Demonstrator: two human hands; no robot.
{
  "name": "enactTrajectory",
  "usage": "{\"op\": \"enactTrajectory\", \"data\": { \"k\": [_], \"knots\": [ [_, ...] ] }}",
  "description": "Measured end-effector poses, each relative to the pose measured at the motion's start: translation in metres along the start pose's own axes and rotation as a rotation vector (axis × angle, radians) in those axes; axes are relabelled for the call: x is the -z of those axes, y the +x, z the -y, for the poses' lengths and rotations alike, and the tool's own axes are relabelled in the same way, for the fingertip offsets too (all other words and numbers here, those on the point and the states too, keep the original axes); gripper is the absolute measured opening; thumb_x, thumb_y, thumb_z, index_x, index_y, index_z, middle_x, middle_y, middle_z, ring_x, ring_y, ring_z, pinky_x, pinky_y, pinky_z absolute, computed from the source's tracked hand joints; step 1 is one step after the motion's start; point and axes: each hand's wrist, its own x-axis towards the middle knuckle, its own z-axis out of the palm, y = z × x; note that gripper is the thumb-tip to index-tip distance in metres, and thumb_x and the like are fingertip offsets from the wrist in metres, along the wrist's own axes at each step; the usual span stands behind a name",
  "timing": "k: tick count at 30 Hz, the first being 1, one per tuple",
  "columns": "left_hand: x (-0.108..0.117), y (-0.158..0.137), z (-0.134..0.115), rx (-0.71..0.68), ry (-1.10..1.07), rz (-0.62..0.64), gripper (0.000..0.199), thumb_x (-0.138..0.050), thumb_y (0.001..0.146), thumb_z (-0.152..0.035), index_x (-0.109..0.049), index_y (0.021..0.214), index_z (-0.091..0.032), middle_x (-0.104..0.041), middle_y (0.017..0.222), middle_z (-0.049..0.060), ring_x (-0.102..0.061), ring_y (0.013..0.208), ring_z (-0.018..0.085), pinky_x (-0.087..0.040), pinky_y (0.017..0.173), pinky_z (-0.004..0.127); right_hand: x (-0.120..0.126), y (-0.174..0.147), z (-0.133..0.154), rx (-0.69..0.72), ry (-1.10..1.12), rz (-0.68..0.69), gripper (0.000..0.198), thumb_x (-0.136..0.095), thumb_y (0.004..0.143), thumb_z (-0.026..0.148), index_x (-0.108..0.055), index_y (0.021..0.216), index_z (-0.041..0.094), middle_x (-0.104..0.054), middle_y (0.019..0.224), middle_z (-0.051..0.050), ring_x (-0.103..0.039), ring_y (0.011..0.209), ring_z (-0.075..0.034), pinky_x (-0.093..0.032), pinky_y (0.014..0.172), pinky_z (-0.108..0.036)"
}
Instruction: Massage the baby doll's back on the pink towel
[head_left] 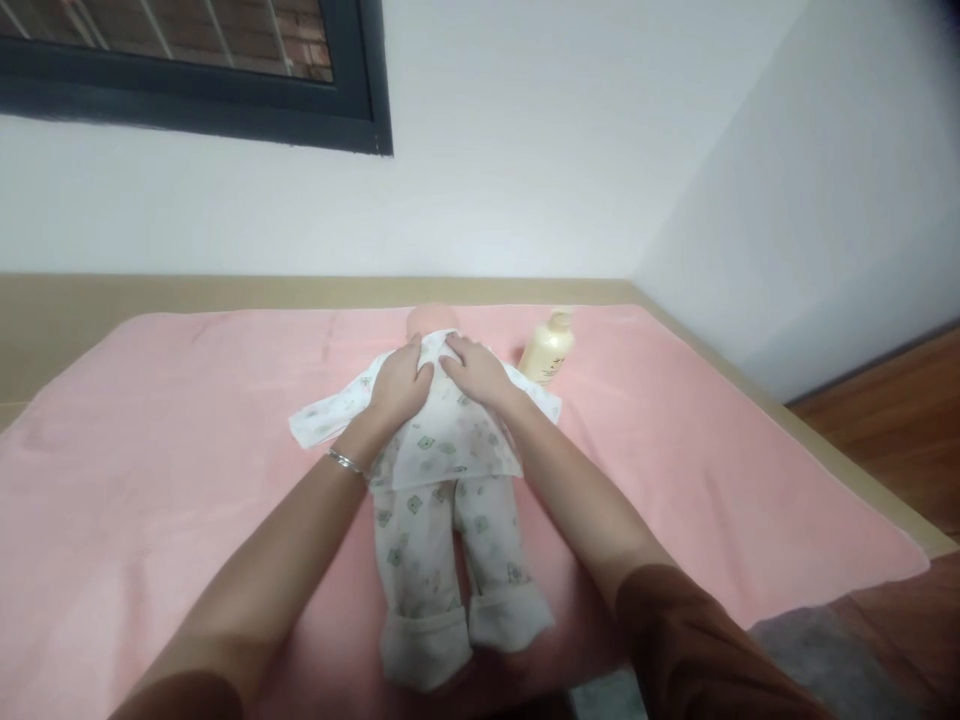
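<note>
A doll (431, 318) in light printed clothes lies stretched out, its bare head at the far end and mostly hidden. It wears a white shirt (442, 445) with small green prints, sleeves spread to both sides, and matching trousers (416, 540) with turned-up cuffs. At the left of the collar, my left hand (401, 382) is closed on the shirt, thumb turned inward. My right hand (478, 370) grips the shirt across from it, fingertips by the neck. Whether the doll faces up or down, I cannot tell.
Under the doll spreads a pink blanket (225, 420) over a pale yellowish surface (60, 305). A cream bottle (549, 348) leans or stands just beyond the right sleeve. Behind are a white wall (510, 180) and a dark-framed window (360, 90). Wooden flooring (892, 430) shows at right.
</note>
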Motion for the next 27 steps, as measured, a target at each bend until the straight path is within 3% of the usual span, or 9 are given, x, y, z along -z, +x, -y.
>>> {"op": "enactTrajectory", "data": {
  "k": [5,9,13,17,20,23,27],
  "knots": [
    [-0.003,-0.003,-0.005,-0.023,0.047,-0.007,0.061,-0.033,0.095,-0.03,-0.046,0.147,-0.003,-0.055,0.148,0.019,-0.052,0.138,0.033,-0.041,0.118,0.049,-0.004,0.005,-0.011,-0.012,-0.041,-0.042,0.049,-0.033,0.102,0.038,-0.051,0.143,0.018,-0.06,0.139,-0.013,-0.055,0.127,-0.029,-0.042,0.108,-0.043],
    [0.0,-0.002,-0.004,0.042,0.039,-0.028,0.063,-0.038,0.092,-0.032,-0.044,0.147,-0.001,-0.061,0.14,0.023,-0.059,0.13,0.035,-0.047,0.111,0.049,-0.001,-0.006,0.013,0.008,-0.183,0.01,0.043,-0.032,0.102,0.034,-0.059,0.128,0.013,-0.067,0.124,-0.016,-0.061,0.114,-0.03,-0.047,0.1,-0.042],
    [0.004,0.001,0.001,0.111,0.023,0.001,0.061,-0.039,0.09,-0.033,-0.048,0.143,-0.005,-0.065,0.134,0.022,-0.061,0.126,0.036,-0.05,0.107,0.048,-0.003,-0.018,0.035,0.074,-0.276,0.015,0.038,-0.036,0.101,0.027,-0.06,0.125,0.011,-0.064,0.131,-0.019,-0.058,0.122,-0.03,-0.046,0.104,-0.04],
    [0.001,0.0,-0.003,0.164,0.095,0.032,0.063,-0.034,0.093,-0.036,-0.048,0.142,0.0,-0.053,0.147,0.027,-0.047,0.142,0.037,-0.035,0.121,0.051,-0.007,-0.013,0.03,0.082,-0.223,0.049,0.044,-0.031,0.101,0.025,-0.055,0.135,0.01,-0.052,0.149,-0.017,-0.049,0.137,-0.029,-0.041,0.112,-0.041],
    [-0.006,-0.011,-0.015,0.176,0.125,0.041,0.067,-0.034,0.095,-0.037,-0.041,0.146,0.006,-0.038,0.157,0.031,-0.032,0.151,0.04,-0.027,0.124,0.056,-0.008,0.001,0.014,-0.061,-0.184,0.057,0.05,-0.026,0.103,0.031,-0.053,0.136,0.005,-0.05,0.15,-0.022,-0.045,0.141,-0.031,-0.036,0.116,-0.046],
    [-0.012,-0.021,-0.025,0.094,0.13,0.02,0.065,-0.035,0.096,-0.032,-0.037,0.147,0.008,-0.031,0.159,0.034,-0.024,0.154,0.041,-0.025,0.125,0.058,-0.008,0.012,0.001,-0.181,-0.168,0.058,0.058,-0.024,0.104,0.041,-0.054,0.134,0.001,-0.05,0.147,-0.026,-0.044,0.141,-0.033,-0.033,0.117,-0.049],
    [-0.016,-0.018,-0.021,0.112,0.116,0.029,0.064,-0.038,0.094,-0.03,-0.038,0.149,0.005,-0.029,0.161,0.032,-0.021,0.155,0.042,-0.024,0.125,0.06,-0.007,0.008,0.001,-0.13,-0.19,0.054,0.057,-0.024,0.104,0.04,-0.054,0.135,0.003,-0.052,0.145,-0.025,-0.047,0.138,-0.032,-0.034,0.116,-0.048]
  ]
}}
